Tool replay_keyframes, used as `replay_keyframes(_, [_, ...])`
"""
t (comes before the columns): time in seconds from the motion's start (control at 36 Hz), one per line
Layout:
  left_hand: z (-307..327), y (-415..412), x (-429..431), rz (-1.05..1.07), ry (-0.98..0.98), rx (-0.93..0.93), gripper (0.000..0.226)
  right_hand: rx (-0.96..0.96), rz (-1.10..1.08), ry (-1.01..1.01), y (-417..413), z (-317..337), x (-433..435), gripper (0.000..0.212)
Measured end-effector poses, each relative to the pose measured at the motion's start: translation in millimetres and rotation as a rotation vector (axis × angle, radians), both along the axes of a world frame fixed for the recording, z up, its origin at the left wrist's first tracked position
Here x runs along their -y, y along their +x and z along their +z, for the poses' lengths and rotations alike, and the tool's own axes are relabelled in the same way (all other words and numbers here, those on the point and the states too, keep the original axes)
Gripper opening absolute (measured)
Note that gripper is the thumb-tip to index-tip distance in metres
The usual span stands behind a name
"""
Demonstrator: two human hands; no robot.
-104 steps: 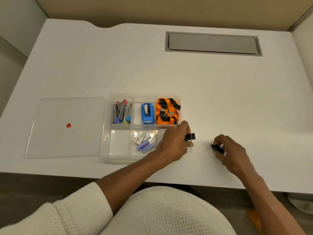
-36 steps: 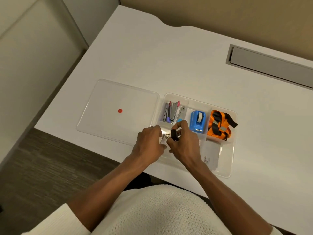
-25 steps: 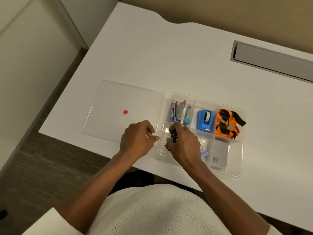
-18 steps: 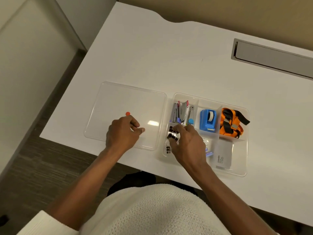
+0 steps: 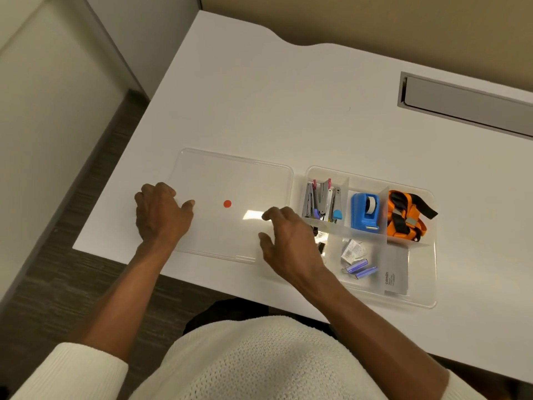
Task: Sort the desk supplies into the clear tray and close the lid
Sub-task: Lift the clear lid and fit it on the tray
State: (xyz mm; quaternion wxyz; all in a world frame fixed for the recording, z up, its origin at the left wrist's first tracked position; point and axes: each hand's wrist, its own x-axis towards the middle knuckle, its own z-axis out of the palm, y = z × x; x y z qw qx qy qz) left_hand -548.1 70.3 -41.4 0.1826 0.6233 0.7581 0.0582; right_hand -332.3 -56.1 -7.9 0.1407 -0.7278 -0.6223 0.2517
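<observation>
The clear tray (image 5: 429, 295) lies near the desk's front edge, holding staplers (image 5: 321, 202), a blue tape dispenser (image 5: 364, 212), an orange lanyard (image 5: 403, 216), purple staple strips (image 5: 359, 268), a grey card (image 5: 396, 268) and black binder clips (image 5: 320, 241), partly hidden by my wrist. The clear lid (image 5: 239, 171) with a red dot (image 5: 227, 203) lies flat, left of the tray. My left hand (image 5: 161, 212) rests at the lid's left edge, fingers curled over it. My right hand (image 5: 288, 238) hovers over the lid's right edge, fingers spread, holding nothing.
A grey cable slot (image 5: 464, 103) is set into the white desk (image 5: 288, 96) at the back right. The desk's left edge drops to dark floor (image 5: 72, 226) beside a pale partition wall.
My right hand has let go of the binder clips in the tray's front left compartment and moved left to the lid. My left hand has slid left to the lid's far edge.
</observation>
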Motion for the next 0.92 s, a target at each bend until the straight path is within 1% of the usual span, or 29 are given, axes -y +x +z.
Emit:
replay_keyframes(0.11, [-8,-3,-7,0.015,-0.100,-0.036,0.068,0.117,0.035,-0.127,-17,-13,-19,0.046])
replay_keyframes(0.25, [-11,-3,-10,0.007,-0.121,-0.052,0.075,0.246,-0.005,-0.339,-30,-21,-36,0.072])
replay_keyframes(0.33, [-10,-4,-13,0.008,-0.124,-0.097,0.075,0.253,-0.060,-0.385,-35,-27,-40,0.085])
replay_keyframes(0.39, [-11,-4,-15,0.024,-0.129,-0.104,0.077,0.208,-0.099,-0.387,-38,-32,-44,0.092])
replay_keyframes(0.47, [-12,0,-20,0.072,-0.152,-0.050,0.083,0.099,-0.163,-0.352,-45,-38,-47,0.096])
replay_keyframes(0.56, [-12,1,-28,0.155,-0.188,0.001,0.096,-0.011,-0.262,-0.271,-45,-40,-48,0.098])
replay_keyframes(0.61, [-11,-1,-34,0.215,-0.203,0.031,0.099,-0.090,-0.316,-0.222,-41,-40,-48,0.100])
replay_keyframes(0.72, [-5,-8,-45,0.291,-0.188,0.059,0.097,-0.238,-0.401,-0.145,-33,-33,-50,0.096])
replay_keyframes(0.81, [5,-14,-52,0.291,-0.147,0.100,0.093,-0.292,-0.443,-0.072,-31,-21,-51,0.092])
replay_keyframes(0.92, [20,-15,-61,0.273,-0.061,0.149,0.088,-0.391,-0.485,0.076,-23,-4,-50,0.085])
